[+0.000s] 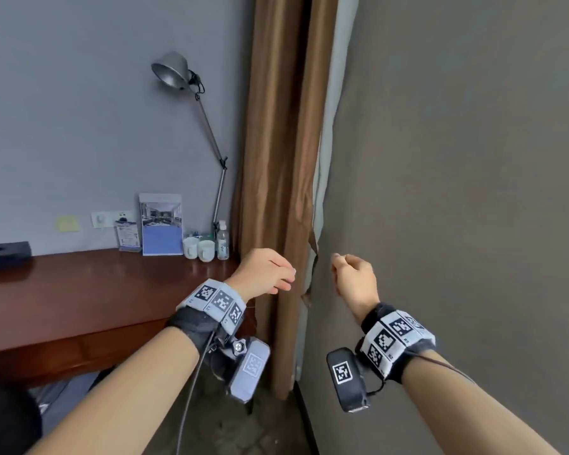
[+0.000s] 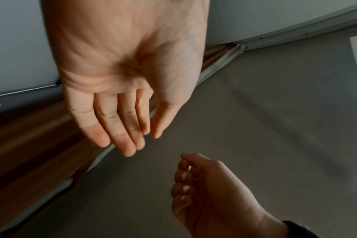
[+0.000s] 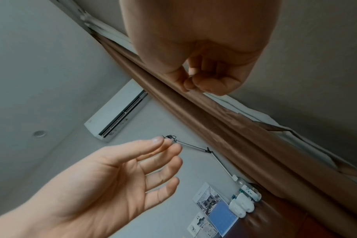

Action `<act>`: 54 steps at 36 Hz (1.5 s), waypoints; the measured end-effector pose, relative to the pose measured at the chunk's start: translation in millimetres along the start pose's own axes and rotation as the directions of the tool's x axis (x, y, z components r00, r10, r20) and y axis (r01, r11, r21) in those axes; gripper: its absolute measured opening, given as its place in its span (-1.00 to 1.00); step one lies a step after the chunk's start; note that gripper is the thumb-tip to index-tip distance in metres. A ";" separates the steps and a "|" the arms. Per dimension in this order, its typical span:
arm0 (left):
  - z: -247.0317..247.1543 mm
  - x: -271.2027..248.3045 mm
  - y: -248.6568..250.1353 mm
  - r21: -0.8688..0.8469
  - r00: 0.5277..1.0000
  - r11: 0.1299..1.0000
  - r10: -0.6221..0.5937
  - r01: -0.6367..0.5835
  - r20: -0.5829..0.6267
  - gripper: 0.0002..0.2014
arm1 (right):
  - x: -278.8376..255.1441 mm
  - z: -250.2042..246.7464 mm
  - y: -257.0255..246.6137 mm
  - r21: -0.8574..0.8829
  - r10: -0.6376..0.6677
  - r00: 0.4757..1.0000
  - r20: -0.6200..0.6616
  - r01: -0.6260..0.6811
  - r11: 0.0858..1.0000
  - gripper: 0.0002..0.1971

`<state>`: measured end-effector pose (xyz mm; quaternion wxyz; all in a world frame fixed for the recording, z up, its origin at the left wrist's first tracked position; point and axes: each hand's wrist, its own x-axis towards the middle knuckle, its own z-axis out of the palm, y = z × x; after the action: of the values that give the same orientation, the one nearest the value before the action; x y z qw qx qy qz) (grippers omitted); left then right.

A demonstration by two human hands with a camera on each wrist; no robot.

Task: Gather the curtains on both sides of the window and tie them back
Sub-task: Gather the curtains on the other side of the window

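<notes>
Left hand [image 1: 263,274] spread, empty, at nine o'clock of brown curtain [image 1: 273,142] edge; right hand [image 1: 355,279] curled, empty, at three o'clock. Gathering judged not begun; next, grasp edge, bunch folds.

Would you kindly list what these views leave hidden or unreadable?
Brown curtain: top cut off by the head view's upper edge.
Right hand: right wrist view, curled fingers hide whether it pinches anything.
Bottle label: head view, too small to read.
Desk: right end behind the left hand, head view.

Along the desk's [image 1: 79,290] back edge, left to right: leaflet stand [image 1: 161,224], cups [image 1: 191,247], bottle [image 1: 222,241]; beyond its right edge, curtain [image 1: 276,159].
</notes>
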<state>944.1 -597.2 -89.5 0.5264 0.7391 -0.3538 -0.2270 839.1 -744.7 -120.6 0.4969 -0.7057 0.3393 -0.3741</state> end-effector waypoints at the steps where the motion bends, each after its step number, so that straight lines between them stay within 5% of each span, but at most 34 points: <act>1: -3.3 17.6 -3.4 0.009 1.000 1.000 -0.001 0.001 -0.006 -0.92 | 16.4 8.1 1.2 -0.003 0.004 1.000 -0.013 -0.004 1.000 -0.66; 6: -18.1 128.7 -23.2 0.012 0.999 1.000 0.019 -0.019 -0.026 -0.96 | 115.5 44.8 16.3 0.028 0.045 0.994 -0.099 -0.042 0.999 -0.71; 19: -25.4 404.4 7.4 0.100 0.995 0.994 0.048 -0.040 -0.086 -0.17 | 348.3 103.5 24.0 -0.030 0.083 0.990 -0.112 -0.087 0.996 -0.95; 27: -1.6 511.2 3.8 0.109 0.960 0.986 0.148 -0.125 -0.236 0.05 | 458.2 142.6 27.0 -0.126 -0.064 0.977 -0.201 0.039 0.991 -0.27; 34: -24.1 580.1 -4.1 0.108 0.925 0.991 0.118 -0.084 -0.360 -0.28 | 534.9 185.0 36.8 0.040 -0.121 0.987 -0.107 0.126 0.991 0.01; 41: -76.0 617.6 -31.7 0.080 0.860 0.980 0.199 -0.183 -0.469 -0.79 | 584.4 233.4 33.9 0.134 -0.100 0.994 -0.032 0.104 0.986 0.42; 44: -91.1 632.1 -37.8 0.021 0.870 0.971 0.225 -0.240 -0.438 -0.73 | 597.7 247.3 30.1 0.146 -0.062 0.998 -0.012 0.063 0.987 0.25; 50: -109.2 660.6 -47.2 0.011 0.924 0.987 0.155 -0.161 -0.351 -0.65 | 621.2 267.1 30.4 0.068 -0.026 0.996 -0.087 0.032 0.997 -0.60; 54: -119.0 663.5 -40.3 0.071 0.952 0.994 0.105 -0.088 -0.286 -0.69 | 635.9 275.7 33.1 -0.011 -0.051 0.993 -0.105 0.050 0.999 -0.72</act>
<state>1468.8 -1021.4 -62.0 0.5614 0.7610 -0.3151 -0.0802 1385.6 -1171.4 -93.2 0.4657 -0.6955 0.3486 -0.4218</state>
